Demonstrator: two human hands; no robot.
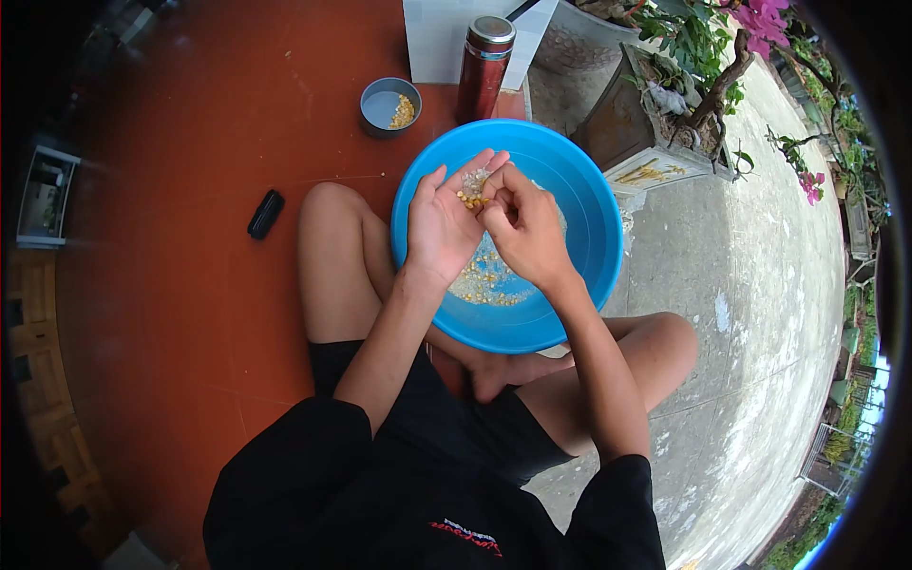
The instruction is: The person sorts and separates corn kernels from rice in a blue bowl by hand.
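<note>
My left hand is turned palm up and lightly cupped, holding a small heap of yellow corn kernels mixed with clear, glassy bits. Over that palm, my right hand has its thumb and fingers pinched together at the heap; whatever is between the fingertips is hidden. Both hands are above a round blue basin. On its bottom lie more kernels and pale, clear bits, partly covered by my hands and wrists.
A small grey bowl with some kernels stands beyond the basin on the left, beside a dark red thermos flask. A black object lies on the red floor. A square planter stands at the right. My crossed legs flank the basin.
</note>
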